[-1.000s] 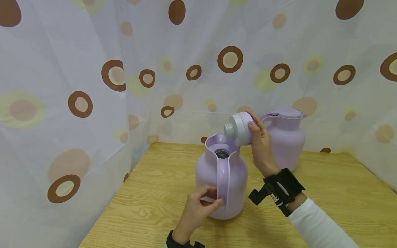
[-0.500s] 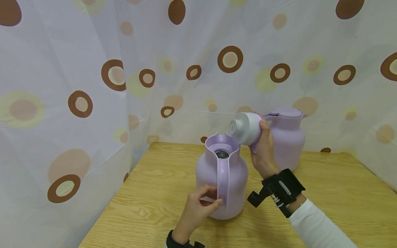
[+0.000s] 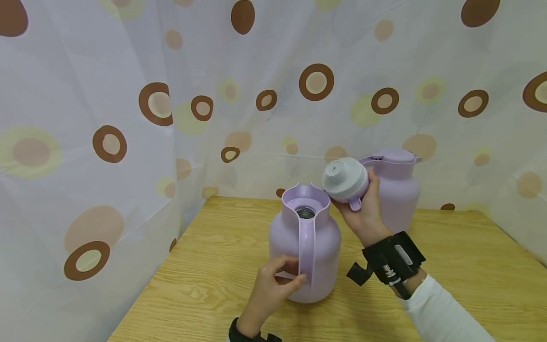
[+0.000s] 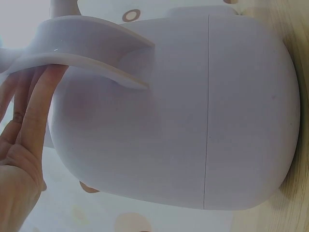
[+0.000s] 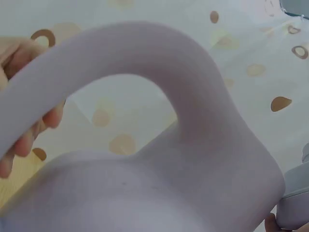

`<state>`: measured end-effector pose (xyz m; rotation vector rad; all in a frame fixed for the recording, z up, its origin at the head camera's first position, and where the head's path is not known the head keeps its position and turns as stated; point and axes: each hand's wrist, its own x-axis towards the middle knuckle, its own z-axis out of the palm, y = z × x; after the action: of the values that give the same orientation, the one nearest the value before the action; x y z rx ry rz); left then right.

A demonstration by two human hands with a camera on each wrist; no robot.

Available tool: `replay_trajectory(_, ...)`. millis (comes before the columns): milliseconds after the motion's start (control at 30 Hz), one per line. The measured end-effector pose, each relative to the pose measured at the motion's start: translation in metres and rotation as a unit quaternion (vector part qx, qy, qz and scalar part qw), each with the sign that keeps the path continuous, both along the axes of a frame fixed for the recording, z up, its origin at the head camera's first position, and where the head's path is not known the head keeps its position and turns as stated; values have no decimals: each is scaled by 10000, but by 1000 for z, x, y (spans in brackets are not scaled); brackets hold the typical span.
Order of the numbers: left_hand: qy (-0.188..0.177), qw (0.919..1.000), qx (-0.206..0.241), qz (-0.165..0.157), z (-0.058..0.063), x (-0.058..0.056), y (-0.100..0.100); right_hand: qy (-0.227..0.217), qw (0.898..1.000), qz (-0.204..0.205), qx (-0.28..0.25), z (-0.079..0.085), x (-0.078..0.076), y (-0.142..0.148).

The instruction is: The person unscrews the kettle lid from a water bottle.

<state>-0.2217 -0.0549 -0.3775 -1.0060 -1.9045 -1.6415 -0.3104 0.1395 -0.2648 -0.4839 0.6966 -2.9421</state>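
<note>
An uncapped lilac vacuum jug (image 3: 325,251) stands upright on the table, its dark mouth showing inside the collar. My left hand (image 3: 271,290) holds the lower part of the jug's handle (image 3: 306,242) between thumb and fingers; the left wrist view shows the fingers (image 4: 38,111) against the handle loop. Just right of the jug's rim, my right hand (image 3: 363,216) grips the jug's lid (image 3: 345,178) in the air. Its grey stepped underside is turned toward the head camera, and a small lilac lever (image 3: 355,204) points down. The right wrist view catches the lid (image 5: 294,210) at its edge.
A second lilac jug (image 3: 395,190), with its lid on, stands behind the right hand and is partly covered by it. A wooden table (image 3: 213,256) bears both jugs. A dotted curtain (image 3: 273,128) closes off the back and the left side.
The right hand has moved the lid slightly rightward, away from the jug's mouth, and turned its grey underside toward the head camera. The left hand and the jug have stayed put.
</note>
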Motion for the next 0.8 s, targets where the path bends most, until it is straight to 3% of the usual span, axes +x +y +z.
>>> replay_trajectory(100,-9,10000,-8,0,-1,-1,0,-419,9964,430,-601,-1,1,4)
replay_trajectory(233,-34,10000,-34,5,0,-1,0,-918,9830,887,-1322,-2,3,9)
replay_trajectory(400,-82,10000,-48,1,7,4,-1,-1289,9665,1159,-1891,-7,6,18)
replay_trajectory(567,-112,9999,-9,-40,16,12,-1,-1413,9578,1285,-2149,-17,9,29)
replay_trajectory(800,5,10000,-59,-31,1,0,-1,-1580,9527,1375,-2200,-33,13,40)
